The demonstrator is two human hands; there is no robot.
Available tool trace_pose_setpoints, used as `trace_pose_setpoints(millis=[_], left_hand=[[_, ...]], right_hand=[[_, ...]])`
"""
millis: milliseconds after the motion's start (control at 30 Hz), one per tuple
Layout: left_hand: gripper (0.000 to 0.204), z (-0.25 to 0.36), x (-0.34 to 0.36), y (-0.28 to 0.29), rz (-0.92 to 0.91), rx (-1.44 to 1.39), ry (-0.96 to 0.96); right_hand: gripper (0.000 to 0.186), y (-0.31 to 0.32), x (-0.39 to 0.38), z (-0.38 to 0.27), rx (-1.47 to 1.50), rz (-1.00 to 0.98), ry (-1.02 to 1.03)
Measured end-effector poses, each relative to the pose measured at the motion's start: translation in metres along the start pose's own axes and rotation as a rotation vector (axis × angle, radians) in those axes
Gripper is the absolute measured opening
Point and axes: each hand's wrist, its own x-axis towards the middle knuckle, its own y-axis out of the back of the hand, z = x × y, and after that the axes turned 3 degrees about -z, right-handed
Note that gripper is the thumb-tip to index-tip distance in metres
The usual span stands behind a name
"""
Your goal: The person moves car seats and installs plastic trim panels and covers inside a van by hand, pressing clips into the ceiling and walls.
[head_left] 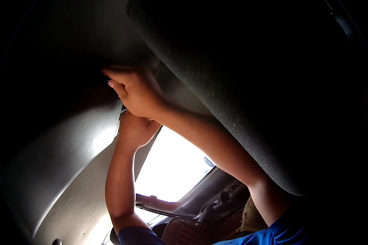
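Observation:
My right hand (135, 90) reaches up into a shadowed gap between a grey panel (69, 143) and a dark fabric-covered cushion (233, 106), its fingers bent and pointing left. Whatever they grip is hidden in the dark. My left hand (137, 128) is just below, beside the edge of the panel, its fingers hidden behind my right hand and whatever lies beyond it. The cushion runs diagonally close along my right forearm.
Around me is a vehicle interior. Below my hands are a bright opening (167, 163), a dark door trim (208, 192) and a pale trim piece (73, 200) at lower left. Khaki fabric (249, 216) shows beside my blue sleeve at the bottom.

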Motion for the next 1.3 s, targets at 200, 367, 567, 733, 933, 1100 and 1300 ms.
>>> trace_pose_setpoints(millis=[200, 367, 567, 733, 933, 1100, 1300], left_hand=[[0.028, -0.006, 0.002, -0.019, 0.061, -0.056, -0.105], [0.031, -0.005, 0.000, -0.026, 0.073, -0.081, -0.126], [0.032, -0.006, 0.000, -0.030, 0.075, -0.021, -0.188], [0.032, 0.003, -0.006, -0.021, -0.026, 0.020, -0.092], [0.033, 0.007, -0.004, -0.015, 0.035, -0.023, -0.194], [0.033, 0.010, -0.008, -0.005, 0.018, -0.061, -0.230], [0.033, 0.005, 0.000, -0.019, 0.004, -0.122, -0.292]], right_hand=[[0.025, -0.001, -0.009, 0.012, 0.021, 0.062, 0.034], [0.024, 0.001, -0.009, 0.009, -0.052, 0.065, 0.066], [0.024, 0.000, -0.012, 0.010, -0.124, 0.044, 0.053], [0.025, -0.001, -0.009, 0.006, -0.094, -0.036, -0.040], [0.026, 0.002, 0.006, -0.006, -0.110, -0.059, 0.026], [0.028, -0.005, 0.006, -0.011, -0.126, -0.074, 0.037], [0.041, 0.002, 0.007, -0.021, -0.170, -0.206, -0.031]])
